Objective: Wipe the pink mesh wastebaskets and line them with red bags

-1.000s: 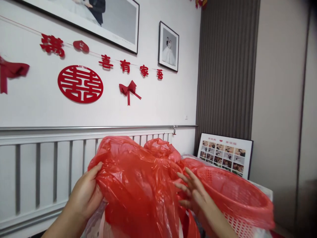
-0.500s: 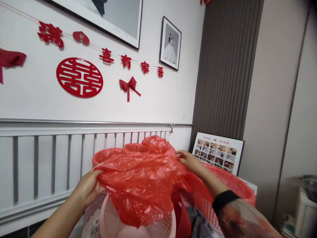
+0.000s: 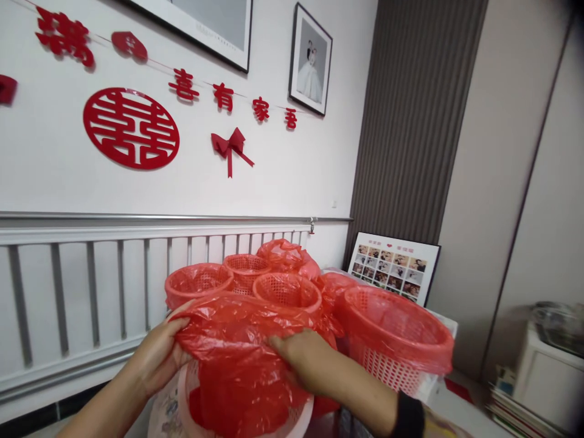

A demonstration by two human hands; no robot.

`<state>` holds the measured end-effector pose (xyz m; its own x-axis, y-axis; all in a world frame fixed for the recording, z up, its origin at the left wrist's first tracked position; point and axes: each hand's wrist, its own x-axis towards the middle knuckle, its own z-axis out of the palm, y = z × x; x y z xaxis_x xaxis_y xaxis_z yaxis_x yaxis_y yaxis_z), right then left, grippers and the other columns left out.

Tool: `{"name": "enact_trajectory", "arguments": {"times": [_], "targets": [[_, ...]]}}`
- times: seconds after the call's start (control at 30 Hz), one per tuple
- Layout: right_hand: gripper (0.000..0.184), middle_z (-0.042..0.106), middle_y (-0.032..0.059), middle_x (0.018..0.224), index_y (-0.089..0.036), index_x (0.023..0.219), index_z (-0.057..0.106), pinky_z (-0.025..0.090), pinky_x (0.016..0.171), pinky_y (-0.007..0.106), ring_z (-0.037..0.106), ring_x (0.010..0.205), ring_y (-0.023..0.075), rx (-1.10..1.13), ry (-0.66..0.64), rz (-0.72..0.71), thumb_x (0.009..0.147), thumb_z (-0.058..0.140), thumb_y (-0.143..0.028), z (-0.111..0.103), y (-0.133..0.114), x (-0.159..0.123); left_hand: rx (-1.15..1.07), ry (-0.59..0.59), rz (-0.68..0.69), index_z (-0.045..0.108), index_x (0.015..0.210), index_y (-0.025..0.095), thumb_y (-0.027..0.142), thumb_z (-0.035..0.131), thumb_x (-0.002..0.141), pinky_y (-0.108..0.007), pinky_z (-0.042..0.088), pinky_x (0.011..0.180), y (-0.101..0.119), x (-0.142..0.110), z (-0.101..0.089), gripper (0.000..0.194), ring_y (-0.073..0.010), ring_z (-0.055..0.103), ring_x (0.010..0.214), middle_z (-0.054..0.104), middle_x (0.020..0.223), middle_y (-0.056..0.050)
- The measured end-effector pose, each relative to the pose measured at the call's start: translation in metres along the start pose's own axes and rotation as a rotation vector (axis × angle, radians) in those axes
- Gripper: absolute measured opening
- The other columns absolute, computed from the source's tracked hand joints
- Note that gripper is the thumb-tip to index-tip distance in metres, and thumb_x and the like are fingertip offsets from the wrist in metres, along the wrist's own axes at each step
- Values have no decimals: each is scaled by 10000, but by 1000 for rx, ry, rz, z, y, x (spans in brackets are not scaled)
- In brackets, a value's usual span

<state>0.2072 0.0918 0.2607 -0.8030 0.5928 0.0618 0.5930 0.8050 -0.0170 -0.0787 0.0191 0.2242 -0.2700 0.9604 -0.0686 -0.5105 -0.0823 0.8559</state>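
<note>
A thin red plastic bag (image 3: 237,353) hangs partly inside a pale pink perforated basket (image 3: 292,420) in front of me. My left hand (image 3: 162,350) grips the bag's left edge, thumb on top, just above the basket's rim. On the right side, my right hand (image 3: 303,362) is closed on the bag with its thumb over the film; its other fingers are hidden behind the hand and plastic. The bag's lower part reaches down into the basket, whose bottom it covers.
Behind stand several baskets lined with red bags: one at left (image 3: 198,283), a middle basket (image 3: 287,292) and a larger basket (image 3: 396,334) at right. A white radiator (image 3: 75,292) runs along the wall. A photo board (image 3: 395,267) leans in the corner; a white cabinet (image 3: 547,371) stands right.
My right hand has come down and left, toward the basket. The bag's lower part has dropped into the basket, and the baskets behind show more. The view has shifted slightly.
</note>
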Motion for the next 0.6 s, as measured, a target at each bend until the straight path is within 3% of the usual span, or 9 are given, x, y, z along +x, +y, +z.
{"name": "enact_trajectory", "arguments": {"times": [0.03,0.1,0.2,0.27,0.33,0.4,0.47,0.53,0.6], "targets": [[327,796,114,984,-186,1120,741,539,784,375,729,877,292,-76,-6,22,825,637,-91,8,6,5,94,-47,-10,427,1469,194,179,676,825,-331,625,685,0,1,-8,691,-224,755,819,763,1089,-128],[239,777,85,829,-183,905,748,466,636,312,689,718,232,-163,41,13,835,565,-47,17,21,11,409,-90,6,248,1578,261,403,754,797,-443,610,897,10,2,-24,942,-318,703,1135,608,1433,-193],[192,744,42,795,-202,852,707,375,583,300,623,644,181,-213,138,-128,854,573,-65,17,31,7,1034,0,280,225,1600,271,627,794,650,-613,395,1164,45,-1,-30,1163,-429,375,1483,304,1665,-184],[195,719,18,768,-217,831,683,346,586,304,588,626,157,-237,152,-216,891,566,-73,12,25,-2,1286,125,571,320,1563,353,702,659,730,-637,304,1212,66,-6,-14,965,-401,274,1537,254,1697,-79],[179,706,7,765,-222,824,664,331,597,312,571,628,150,-269,134,-258,925,575,-104,7,15,-10,1445,132,709,311,1557,394,679,624,770,-603,309,1219,73,-9,12,894,-363,251,1552,205,1714,-31],[140,704,4,789,-219,838,652,330,616,315,578,654,153,-291,107,-264,944,592,-149,5,9,-16,1678,-27,598,260,1588,342,588,699,748,-567,288,1235,60,-4,37,978,-357,197,1569,157,1727,-79],[139,705,3,809,-212,844,647,347,649,311,590,681,159,-287,112,-245,960,582,-174,5,12,-21,1910,-151,471,227,1603,291,453,784,690,-616,274,1218,38,10,51,1082,-413,187,1562,157,1718,-150],[174,706,2,807,-208,826,649,375,698,311,599,697,161,-270,135,-205,968,556,-164,6,24,-24,2026,-182,320,409,1536,199,274,687,762,-603,414,1104,21,30,50,826,-439,465,1417,487,1547,-235],[186,716,9,808,-204,813,657,399,737,319,611,708,167,-265,128,-157,954,548,-149,6,42,-28,2023,-177,230,691,1243,149,184,518,828,-499,528,927,21,47,43,451,-392,689,1131,741,1203,-212]]}}
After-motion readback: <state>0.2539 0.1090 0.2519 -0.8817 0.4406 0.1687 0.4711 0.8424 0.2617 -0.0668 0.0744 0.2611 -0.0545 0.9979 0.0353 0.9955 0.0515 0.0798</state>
